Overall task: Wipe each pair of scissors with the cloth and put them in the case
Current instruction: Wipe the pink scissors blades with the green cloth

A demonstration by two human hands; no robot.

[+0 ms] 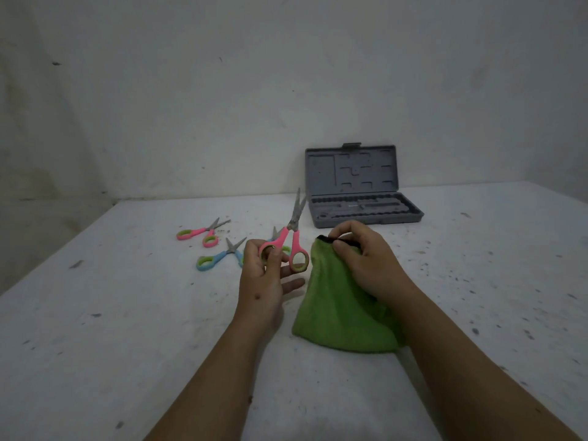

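My left hand (265, 278) holds pink scissors (291, 240) by one handle loop, blades pointing up and away, slightly parted. My right hand (366, 259) pinches the dark-edged top of a green cloth (337, 316), which hangs down to the white table. A second pink pair (203, 232) lies at the left. A blue pair (219, 256) lies just left of my left hand. Another pair is mostly hidden behind the held scissors. The grey case (366, 214) stands open at the back, lid upright against the wall.
The white table (127, 329) is speckled with dark marks. Its left edge runs diagonally from the back left corner. A pale wall rises right behind the case.
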